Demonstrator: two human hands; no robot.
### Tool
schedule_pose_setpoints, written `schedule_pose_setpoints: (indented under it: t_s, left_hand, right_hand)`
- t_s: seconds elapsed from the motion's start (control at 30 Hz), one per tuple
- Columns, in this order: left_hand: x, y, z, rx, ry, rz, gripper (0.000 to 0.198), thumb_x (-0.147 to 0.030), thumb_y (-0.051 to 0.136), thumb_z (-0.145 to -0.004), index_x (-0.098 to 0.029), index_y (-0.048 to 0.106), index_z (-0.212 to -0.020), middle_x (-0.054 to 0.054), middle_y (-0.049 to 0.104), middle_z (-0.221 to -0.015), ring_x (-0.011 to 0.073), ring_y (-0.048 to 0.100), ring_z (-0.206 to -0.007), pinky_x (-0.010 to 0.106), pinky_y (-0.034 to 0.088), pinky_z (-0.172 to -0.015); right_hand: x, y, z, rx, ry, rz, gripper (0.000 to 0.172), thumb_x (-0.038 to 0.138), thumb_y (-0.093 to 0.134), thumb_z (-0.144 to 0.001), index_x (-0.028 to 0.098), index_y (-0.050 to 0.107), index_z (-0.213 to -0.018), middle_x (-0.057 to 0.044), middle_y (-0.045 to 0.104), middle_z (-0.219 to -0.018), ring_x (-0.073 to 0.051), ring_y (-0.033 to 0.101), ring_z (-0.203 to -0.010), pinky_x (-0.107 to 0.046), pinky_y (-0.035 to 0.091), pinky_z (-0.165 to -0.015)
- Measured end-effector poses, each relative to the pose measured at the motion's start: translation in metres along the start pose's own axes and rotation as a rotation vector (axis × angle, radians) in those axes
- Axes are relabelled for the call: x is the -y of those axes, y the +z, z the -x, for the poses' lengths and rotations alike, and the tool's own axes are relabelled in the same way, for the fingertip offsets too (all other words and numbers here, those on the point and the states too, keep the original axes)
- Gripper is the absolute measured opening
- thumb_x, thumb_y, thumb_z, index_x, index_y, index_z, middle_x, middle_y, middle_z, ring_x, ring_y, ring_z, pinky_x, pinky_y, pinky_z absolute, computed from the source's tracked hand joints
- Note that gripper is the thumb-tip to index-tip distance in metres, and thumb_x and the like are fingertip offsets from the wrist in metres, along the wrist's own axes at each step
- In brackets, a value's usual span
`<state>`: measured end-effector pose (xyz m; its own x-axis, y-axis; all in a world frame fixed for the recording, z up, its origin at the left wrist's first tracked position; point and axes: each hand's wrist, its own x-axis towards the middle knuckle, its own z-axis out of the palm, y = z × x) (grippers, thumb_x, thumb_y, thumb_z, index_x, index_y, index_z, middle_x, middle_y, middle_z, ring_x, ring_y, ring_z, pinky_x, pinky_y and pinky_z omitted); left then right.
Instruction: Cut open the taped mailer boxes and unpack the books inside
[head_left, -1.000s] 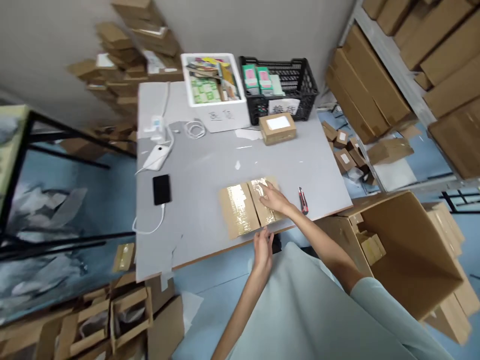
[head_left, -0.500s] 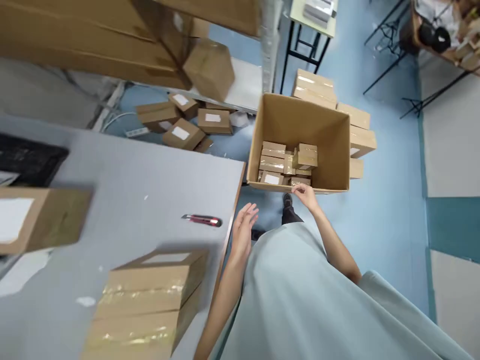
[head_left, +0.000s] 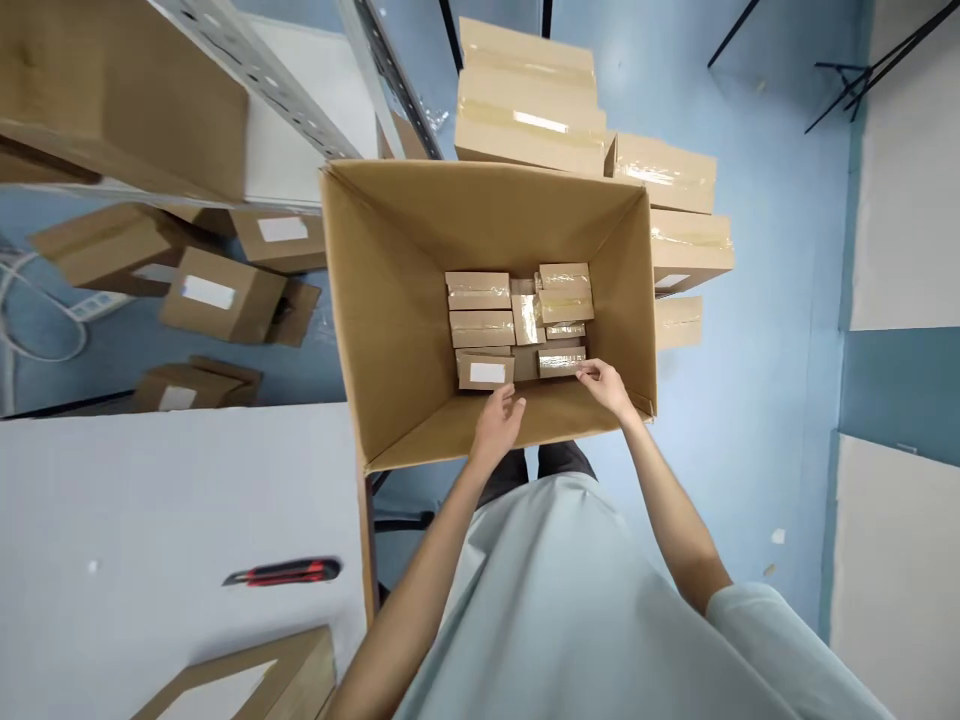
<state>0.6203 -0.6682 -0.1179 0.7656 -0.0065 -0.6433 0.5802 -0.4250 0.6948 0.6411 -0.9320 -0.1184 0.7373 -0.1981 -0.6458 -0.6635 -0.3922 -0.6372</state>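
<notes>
A large open carton (head_left: pixel 390 300) stands before me with several small taped boxes at its bottom. My left hand (head_left: pixel 501 420) reaches over its near side, fingers slightly apart and holding nothing, just below a small box with a white label (head_left: pixel 486 372). My right hand (head_left: pixel 602 385) is also over the near part of the carton. Its thumb and fingers are bent, open, with nothing visible between them, close to a small taped box (head_left: pixel 561 362). Whether it touches that box I cannot tell.
On the grey table (head_left: pixel 180 480) at the left lie a red and black cutter (head_left: pixel 283 572) and a labelled box (head_left: pixel 247 680). Closed cartons (head_left: pixel 529 100) stand behind and right of the large carton. A metal shelf (head_left: pixel 262 80) is at the upper left.
The view has shifted toward the large carton, which now looks bigger and more central. Both hands have moved from its near edge to over its inside.
</notes>
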Motion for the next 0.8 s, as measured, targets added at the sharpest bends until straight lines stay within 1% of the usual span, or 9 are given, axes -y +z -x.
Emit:
schedule_pose_setpoints:
  t_s: [0.1,0.2,0.3,0.4,0.47,0.57,0.67,0.73,0.8]
  left_hand:
    - [-0.004,0.019,-0.049,0.039,0.084,-0.251,0.049,-0.033,0.065,-0.105,-0.015,0.065,-0.150,0.023,0.070,-0.156,0.0366,0.068,-0.148,0.057,0.052,-0.129]
    - [-0.001,0.035,-0.102,0.082,0.194,-0.465,0.058,-0.032,0.063,-0.107,-0.009,0.058,-0.159,0.027,0.064,-0.162,0.0401,0.061,-0.155,0.058,0.048,-0.133]
    - [0.008,0.054,-0.163,0.170,0.277,-0.613,0.068,-0.031,0.064,-0.107,-0.006,0.048,-0.168,0.030,0.052,-0.173,0.0432,0.053,-0.161,0.061,0.045,-0.134]
    - [0.022,0.073,-0.231,0.250,0.329,-0.748,0.082,-0.028,0.071,-0.103,-0.004,0.039,-0.175,0.032,0.038,-0.183,0.0464,0.041,-0.169,0.062,0.043,-0.135]
    - [0.035,0.084,-0.276,0.288,0.358,-0.809,0.093,-0.026,0.076,-0.100,-0.004,0.032,-0.179,0.032,0.030,-0.187,0.0467,0.031,-0.175,0.062,0.035,-0.140]
    - [0.056,0.100,-0.336,0.340,0.388,-0.873,0.109,-0.027,0.083,-0.097,-0.003,0.021,-0.183,0.033,0.018,-0.190,0.0466,0.019,-0.179,0.062,0.023,-0.144]
    - [0.076,0.114,-0.385,0.392,0.393,-0.935,0.127,-0.032,0.091,-0.091,-0.005,0.011,-0.186,0.033,0.005,-0.192,0.0481,0.010,-0.181,0.064,0.015,-0.145]
    - [0.087,0.123,-0.413,0.414,0.422,-0.962,0.137,-0.037,0.095,-0.088,-0.005,0.005,-0.186,0.032,-0.003,-0.192,0.0485,0.002,-0.181,0.065,0.008,-0.145]
    - [0.095,0.132,-0.438,0.420,0.476,-0.971,0.145,-0.045,0.097,-0.085,-0.003,-0.001,-0.185,0.032,-0.008,-0.192,0.0486,-0.005,-0.181,0.065,0.002,-0.145]
  right_hand:
    - [-0.007,0.003,-0.051,0.046,0.055,0.147,0.022,0.027,0.074,-0.103,0.022,0.078,-0.123,-0.010,0.084,-0.134,-0.024,0.082,-0.117,-0.039,0.062,-0.111]
    - [-0.017,0.015,-0.110,0.098,0.090,0.323,0.027,0.030,0.072,-0.106,0.024,0.076,-0.132,-0.010,0.083,-0.135,-0.027,0.080,-0.124,-0.041,0.061,-0.113]
    - [-0.034,0.030,-0.170,0.127,0.095,0.500,0.038,0.029,0.070,-0.108,0.021,0.072,-0.145,-0.014,0.078,-0.144,-0.030,0.076,-0.134,-0.045,0.059,-0.118]
    - [-0.056,0.047,-0.227,0.139,0.078,0.637,0.054,0.027,0.071,-0.106,0.018,0.063,-0.159,-0.020,0.068,-0.158,-0.033,0.069,-0.145,-0.049,0.055,-0.125]
    - [-0.071,0.061,-0.262,0.144,0.051,0.714,0.072,0.026,0.075,-0.103,0.018,0.053,-0.170,-0.022,0.057,-0.171,-0.036,0.059,-0.157,-0.053,0.051,-0.130]
    - [-0.091,0.082,-0.312,0.193,-0.025,0.860,0.105,0.021,0.085,-0.094,0.017,0.030,-0.184,-0.023,0.026,-0.191,-0.040,0.030,-0.176,-0.059,0.036,-0.141]
    - [-0.105,0.100,-0.364,0.247,-0.139,0.994,0.126,0.019,0.089,-0.090,0.014,0.009,-0.188,-0.022,-0.001,-0.195,-0.041,0.005,-0.183,-0.062,0.019,-0.147]
    - [-0.111,0.109,-0.398,0.240,-0.215,1.036,0.133,0.025,0.090,-0.090,0.014,0.001,-0.188,-0.021,-0.009,-0.195,-0.042,-0.002,-0.183,-0.064,0.015,-0.147]
    - [-0.117,0.116,-0.424,0.246,-0.265,1.061,0.137,0.028,0.091,-0.087,0.015,-0.001,-0.188,-0.021,-0.008,-0.195,-0.042,-0.002,-0.183,-0.066,0.014,-0.147]
